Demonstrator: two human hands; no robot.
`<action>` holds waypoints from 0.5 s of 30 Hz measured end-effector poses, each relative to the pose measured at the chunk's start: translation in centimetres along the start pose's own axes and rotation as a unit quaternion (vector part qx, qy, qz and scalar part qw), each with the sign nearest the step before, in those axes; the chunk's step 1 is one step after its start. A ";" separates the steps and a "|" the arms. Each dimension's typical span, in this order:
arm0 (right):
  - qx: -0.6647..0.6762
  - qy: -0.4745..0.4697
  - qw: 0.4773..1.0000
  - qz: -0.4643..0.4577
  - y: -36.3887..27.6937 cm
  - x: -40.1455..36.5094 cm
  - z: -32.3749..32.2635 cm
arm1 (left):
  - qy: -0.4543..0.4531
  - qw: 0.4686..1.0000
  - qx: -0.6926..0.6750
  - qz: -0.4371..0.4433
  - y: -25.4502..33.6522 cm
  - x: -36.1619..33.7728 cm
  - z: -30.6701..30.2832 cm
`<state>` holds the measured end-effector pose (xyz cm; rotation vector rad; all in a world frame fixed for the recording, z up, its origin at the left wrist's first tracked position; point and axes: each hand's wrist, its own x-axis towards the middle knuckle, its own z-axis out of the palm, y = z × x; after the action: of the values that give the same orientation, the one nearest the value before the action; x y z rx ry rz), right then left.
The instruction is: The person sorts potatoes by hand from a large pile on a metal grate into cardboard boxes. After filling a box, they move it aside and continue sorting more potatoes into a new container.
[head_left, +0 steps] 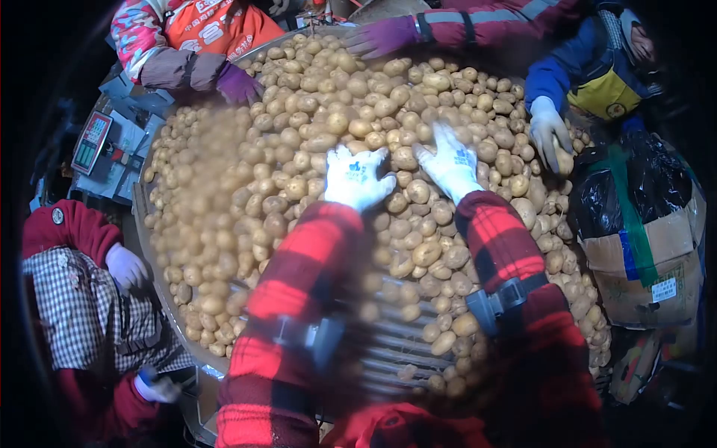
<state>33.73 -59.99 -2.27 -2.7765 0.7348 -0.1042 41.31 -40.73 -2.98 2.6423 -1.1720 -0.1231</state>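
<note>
Both my hands, in white gloves with a blue print, rest on a broad heap of potatoes (427,254). My left hand (357,179) lies palm down near the middle, its fingers apart and its thumb out to the right. Just to the right, my right hand (452,166) has its fingers stretched forward over the potatoes. Neither hand shows a potato in its grip, though the palms are hidden. Below my hands, part of a slatted metal surface (392,347) shows between the potatoes.
Co-workers stand around the table rim (142,216). Their purple gloves (239,84) and a white glove (550,134) reach onto the heap. Someone sits at the left. A digital scale (93,142) stands upper left; a cardboard box (650,261) with black plastic is right.
</note>
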 end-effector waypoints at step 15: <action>0.143 -0.042 0.989 -0.007 -4.4 -13.0 0.2 | -0.085 0.991 -0.004 0.100 -0.2 -8.9 -1.2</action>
<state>24.55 -49.85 -1.33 -2.4967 0.6258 -0.0877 35.67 -33.80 -2.05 2.5297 -1.4790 -0.3215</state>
